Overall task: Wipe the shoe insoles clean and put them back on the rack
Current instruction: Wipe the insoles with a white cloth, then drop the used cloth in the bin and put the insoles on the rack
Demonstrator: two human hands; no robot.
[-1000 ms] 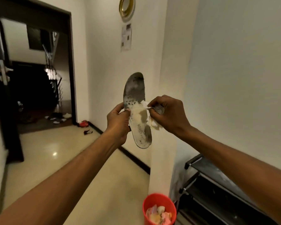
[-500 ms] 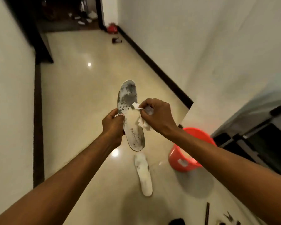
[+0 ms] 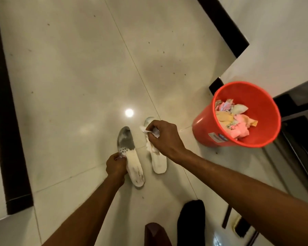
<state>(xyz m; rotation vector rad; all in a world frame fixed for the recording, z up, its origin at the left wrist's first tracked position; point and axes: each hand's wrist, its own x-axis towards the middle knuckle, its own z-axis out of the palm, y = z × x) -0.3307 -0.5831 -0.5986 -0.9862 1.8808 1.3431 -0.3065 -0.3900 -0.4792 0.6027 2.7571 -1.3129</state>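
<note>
My left hand (image 3: pixel 116 166) grips the left edge of a white insole (image 3: pixel 131 157) whose toe end is grey and speckled with dirt. The insole sits low over the tiled floor, toe pointing away from me. My right hand (image 3: pixel 163 137) is closed on a crumpled white tissue (image 3: pixel 150 147), held apart from that insole, to its right. Under my right hand a second white insole (image 3: pixel 157 163) lies flat on the floor, partly hidden by the hand and tissue. The rack (image 3: pixel 299 132) shows as dark shelves at the right edge.
A red plastic bin (image 3: pixel 226 139) with crumpled pink and yellow waste stands on the floor to the right, beside the rack and a white wall corner. A black-socked foot (image 3: pixel 191 222) is at the bottom. Dark skirting (image 3: pixel 5 121) runs along the left wall.
The view has tilted from the hallway down to the floor. The insole in my left hand has dropped low, and my right hand with the tissue has come off it to the right.
</note>
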